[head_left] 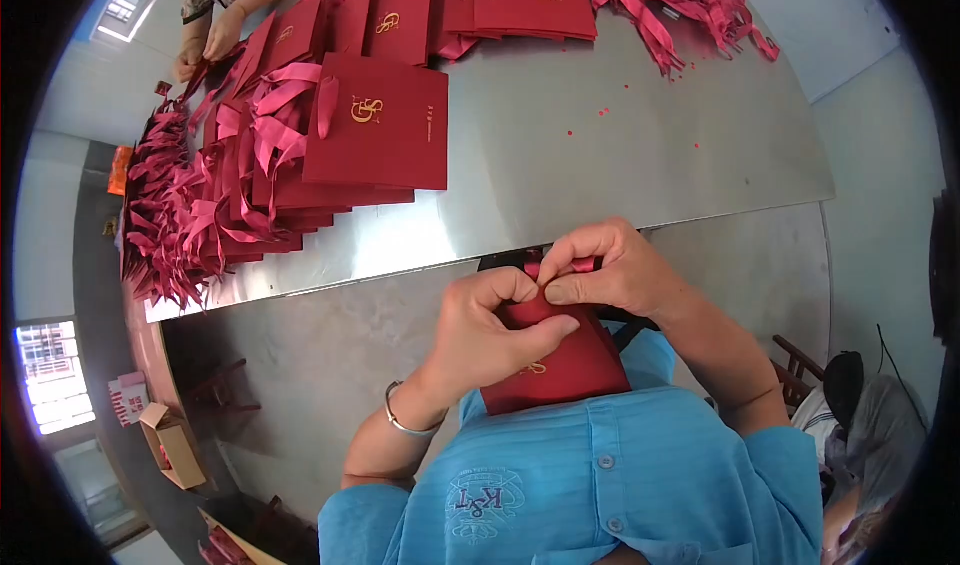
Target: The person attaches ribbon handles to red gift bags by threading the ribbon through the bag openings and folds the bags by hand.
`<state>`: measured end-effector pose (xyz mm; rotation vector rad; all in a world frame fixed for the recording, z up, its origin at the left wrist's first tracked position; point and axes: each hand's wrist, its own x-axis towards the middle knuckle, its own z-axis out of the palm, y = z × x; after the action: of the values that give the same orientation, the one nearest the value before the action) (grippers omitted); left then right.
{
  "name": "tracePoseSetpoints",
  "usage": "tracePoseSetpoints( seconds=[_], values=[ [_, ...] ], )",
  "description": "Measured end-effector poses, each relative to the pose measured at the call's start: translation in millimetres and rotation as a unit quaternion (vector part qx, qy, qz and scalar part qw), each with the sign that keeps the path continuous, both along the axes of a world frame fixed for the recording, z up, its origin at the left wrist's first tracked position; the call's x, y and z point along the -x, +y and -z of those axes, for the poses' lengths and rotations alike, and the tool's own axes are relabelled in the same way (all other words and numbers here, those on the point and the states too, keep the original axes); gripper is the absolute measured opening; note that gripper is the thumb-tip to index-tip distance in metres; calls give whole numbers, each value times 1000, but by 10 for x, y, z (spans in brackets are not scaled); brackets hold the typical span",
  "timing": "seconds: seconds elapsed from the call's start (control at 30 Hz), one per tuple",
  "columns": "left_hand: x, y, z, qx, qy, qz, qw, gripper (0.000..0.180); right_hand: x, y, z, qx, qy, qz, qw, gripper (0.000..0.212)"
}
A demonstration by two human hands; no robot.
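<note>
A dark red, flat-sided bag (590,360) with gold print lies close against the person's textured blue shirt (560,465), on the near side of the smooth metal surface (600,175); the right hand (545,283) pinches its upper edge between thumb and forefinger, beside glossy pink ribbon (585,264); the left hand (490,320) has curled fingers at that edge and its thumb across the front, though whether it grips cannot be told; far left, overlapping rectangular bags (400,135) trail satin loops; at far right sits a tangled ribbon heap (700,10).
</note>
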<state>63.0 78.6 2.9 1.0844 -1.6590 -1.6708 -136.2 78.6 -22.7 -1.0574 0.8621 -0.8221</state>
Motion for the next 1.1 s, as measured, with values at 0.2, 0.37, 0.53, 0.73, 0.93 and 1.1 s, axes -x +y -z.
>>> tracePoseSetpoints(
  seconds=[0.2, 0.37, 0.53, 0.73, 0.93, 1.1],
  values=[
    [13, 72, 164, 172, -55, -68, 981, 13, 40, -34, 15, 22, 20, 1, 1000, 12],
    [-45, 63, 56, 177, -98, -49, 978, 12, 91, -43, 53, 11, 28, 6, 1000, 12],
    [-157, -58, -61, -81, -14, 5, 997, 12, 105, 10, 8, 42, 31, 29, 998, 19],
    [-191, -118, -13, -116, 20, 27, 993, 12, 161, 154, -152, 11, -31, 90, 995, 28],
    [-160, -138, -20, -132, 18, 24, 991, 10, -9, 259, -174, 100, -45, 116, 987, 22],
    [-179, -111, -31, -101, -7, 28, 994, 11, -74, 205, -117, 366, 213, 124, 897, 16]
  ],
)
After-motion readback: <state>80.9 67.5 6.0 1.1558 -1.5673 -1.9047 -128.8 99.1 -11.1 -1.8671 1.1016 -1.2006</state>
